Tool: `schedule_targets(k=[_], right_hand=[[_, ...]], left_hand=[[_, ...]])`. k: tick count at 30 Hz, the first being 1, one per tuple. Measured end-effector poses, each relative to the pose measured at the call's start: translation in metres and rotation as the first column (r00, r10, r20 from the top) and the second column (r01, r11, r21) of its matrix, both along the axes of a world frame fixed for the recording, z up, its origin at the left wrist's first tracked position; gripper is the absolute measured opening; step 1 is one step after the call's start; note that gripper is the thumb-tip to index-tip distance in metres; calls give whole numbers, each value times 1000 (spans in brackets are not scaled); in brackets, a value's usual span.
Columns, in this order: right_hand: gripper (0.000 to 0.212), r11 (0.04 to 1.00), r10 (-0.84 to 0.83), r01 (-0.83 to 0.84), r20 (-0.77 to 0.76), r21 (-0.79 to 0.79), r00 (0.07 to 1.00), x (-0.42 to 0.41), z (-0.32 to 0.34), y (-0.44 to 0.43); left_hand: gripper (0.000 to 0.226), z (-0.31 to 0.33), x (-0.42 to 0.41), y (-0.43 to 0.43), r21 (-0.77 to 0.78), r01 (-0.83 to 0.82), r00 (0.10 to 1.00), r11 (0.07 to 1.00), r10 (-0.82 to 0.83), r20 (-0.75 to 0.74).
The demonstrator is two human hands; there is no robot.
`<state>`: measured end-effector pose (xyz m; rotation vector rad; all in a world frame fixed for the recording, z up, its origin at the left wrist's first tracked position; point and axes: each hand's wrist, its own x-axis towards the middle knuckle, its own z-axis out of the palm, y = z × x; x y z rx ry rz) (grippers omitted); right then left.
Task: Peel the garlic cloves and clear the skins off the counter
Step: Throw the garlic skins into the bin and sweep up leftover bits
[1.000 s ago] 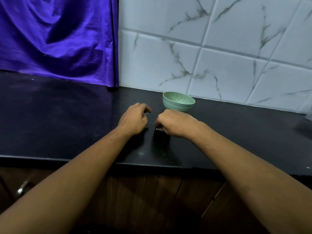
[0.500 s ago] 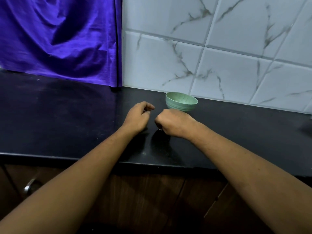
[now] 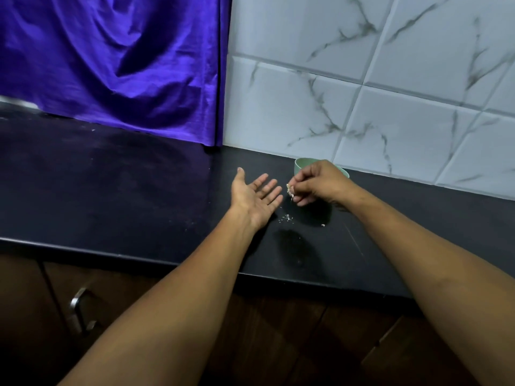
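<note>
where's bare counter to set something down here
Widest bare stretch: the counter left of the left hand, below the purple cloth. Another lies right of the right hand, along the tiles. Crowded between the hands: bowl, pinched garlic skin, skin bits.

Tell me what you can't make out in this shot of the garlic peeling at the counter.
1. The green bowl, head view: the right hand covers most of it, so its contents are hidden.
2. The pale scrap pinched by the right hand: too small to tell skin from clove, and curled fingers hide the rest.
3. The flecks on the counter: too small to identify.
</note>
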<state>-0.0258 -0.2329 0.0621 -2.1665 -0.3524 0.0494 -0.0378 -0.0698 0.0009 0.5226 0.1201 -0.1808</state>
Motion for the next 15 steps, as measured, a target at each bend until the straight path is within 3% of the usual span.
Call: schedule_targets(k=[3,9,15], right_hand=[[9,998,70,-70,-17,10,997,-2,7,18],[10,979,166,-163,11,-121,986,-3,1,59],[21,936,198,-163,82,-313,977,-8,5,75]], left_hand=[[82,1,0,6,-61,12,1000,998,-12,-6],[104,-4,4,12,-145,53,998,988,-48,40],[95,-2,2,13,-130,-4,1000,992,1,-25]])
